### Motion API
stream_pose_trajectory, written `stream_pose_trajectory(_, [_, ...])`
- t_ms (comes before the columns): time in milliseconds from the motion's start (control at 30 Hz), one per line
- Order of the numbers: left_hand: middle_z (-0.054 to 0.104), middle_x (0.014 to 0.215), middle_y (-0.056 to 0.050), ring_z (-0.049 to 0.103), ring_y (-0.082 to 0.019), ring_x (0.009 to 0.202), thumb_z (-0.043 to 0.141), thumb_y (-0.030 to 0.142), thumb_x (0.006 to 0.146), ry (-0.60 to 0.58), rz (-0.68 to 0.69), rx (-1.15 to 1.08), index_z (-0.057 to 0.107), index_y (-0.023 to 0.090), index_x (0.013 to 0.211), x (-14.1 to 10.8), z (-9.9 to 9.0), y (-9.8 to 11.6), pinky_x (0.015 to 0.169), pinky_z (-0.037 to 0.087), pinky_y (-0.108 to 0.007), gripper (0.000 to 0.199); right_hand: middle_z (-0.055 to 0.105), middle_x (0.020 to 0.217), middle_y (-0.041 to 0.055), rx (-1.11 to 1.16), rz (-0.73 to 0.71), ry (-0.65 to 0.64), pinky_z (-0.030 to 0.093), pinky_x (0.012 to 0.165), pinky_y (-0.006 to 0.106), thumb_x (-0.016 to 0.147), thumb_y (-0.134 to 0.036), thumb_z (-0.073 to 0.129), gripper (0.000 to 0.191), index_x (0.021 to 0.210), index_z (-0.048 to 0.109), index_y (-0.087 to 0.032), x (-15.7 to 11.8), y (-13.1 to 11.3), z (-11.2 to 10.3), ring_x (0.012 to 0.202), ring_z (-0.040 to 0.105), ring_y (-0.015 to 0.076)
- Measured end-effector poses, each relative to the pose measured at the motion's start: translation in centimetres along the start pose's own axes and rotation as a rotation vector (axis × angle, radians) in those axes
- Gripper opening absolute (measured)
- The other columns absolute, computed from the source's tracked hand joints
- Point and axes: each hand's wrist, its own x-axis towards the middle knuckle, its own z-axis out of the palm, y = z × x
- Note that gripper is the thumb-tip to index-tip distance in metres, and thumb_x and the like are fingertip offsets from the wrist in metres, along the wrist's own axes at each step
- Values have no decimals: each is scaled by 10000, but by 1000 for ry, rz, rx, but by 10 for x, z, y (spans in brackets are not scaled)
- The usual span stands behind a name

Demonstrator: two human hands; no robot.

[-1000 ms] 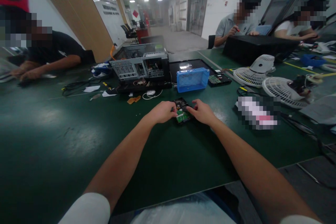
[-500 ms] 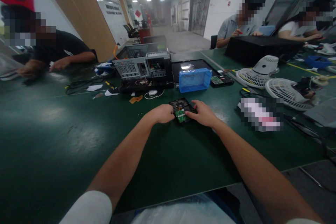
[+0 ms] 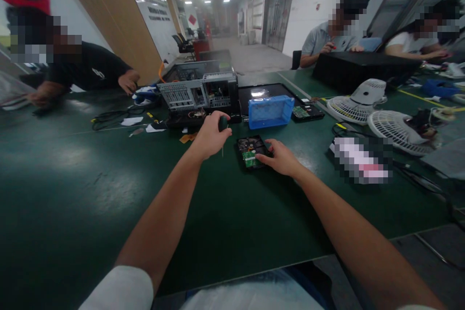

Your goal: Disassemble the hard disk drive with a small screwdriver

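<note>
My left hand (image 3: pixel 213 134) is closed around the dark handle of a screwdriver (image 3: pixel 223 124). Its thin shaft points down over the table, left of and apart from a black device housing (image 3: pixel 258 144). That housing lies open on the green table, with dark parts inside and a small green circuit board (image 3: pixel 249 158) at its near left. With the thumb on the near side and fingers along the right edge, my right hand (image 3: pixel 281 156) grips the housing.
Behind stand an opened computer case (image 3: pixel 198 94) and a blue plastic bin (image 3: pixel 271 112). White fan parts (image 3: pixel 395 128) and cables lie right, near a blurred-out object (image 3: pixel 359 160). Paper scraps (image 3: pixel 131 121) lie left. Other people sit across the table and at the left.
My left hand has lifted from the housing's left edge and moved up and left, and the screwdriver now shows in it. My right hand stays put. The left co-worker's hand has shifted right.
</note>
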Motion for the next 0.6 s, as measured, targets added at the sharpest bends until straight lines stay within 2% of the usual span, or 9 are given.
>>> stream_pose_trajectory(100, [602, 935, -20, 589, -172, 827, 724, 221, 800, -11, 69, -191, 602, 217, 1159, 2, 1, 2, 786, 508, -338, 379, 624, 1138, 135, 0, -8, 1, 484, 849, 360, 834, -652, 657, 735, 1382, 521, -182, -1, -2, 0, 1000, 619, 262])
stream_pose_trajectory(267, [622, 958, -21, 624, -163, 807, 735, 205, 792, -59, 104, -297, 584, 236, 1228, -2, 6, 10, 731, 511, -308, 463, 624, 1129, 141, -33, -30, -1, 485, 852, 358, 847, -632, 656, 700, 1363, 542, -174, -2, -4, -2, 992, 620, 264])
stream_pose_trajectory(367, [620, 976, -27, 614, -156, 803, 716, 182, 801, -90, 126, -270, 587, 228, 1222, -5, 10, 14, 742, 513, -310, 444, 625, 1114, 134, -48, -31, -5, 488, 845, 354, 850, -608, 665, 675, 1357, 549, -179, -2, -4, -3, 971, 622, 256])
stream_pose_trajectory(600, [640, 1064, -41, 616, -186, 872, 720, 178, 805, -78, 153, -128, 591, 243, 1164, -12, 21, 22, 814, 514, -358, 387, 619, 1115, 131, -47, -23, -2, 487, 844, 343, 852, -586, 673, 634, 1329, 570, -180, -2, -6, -3, 959, 623, 245])
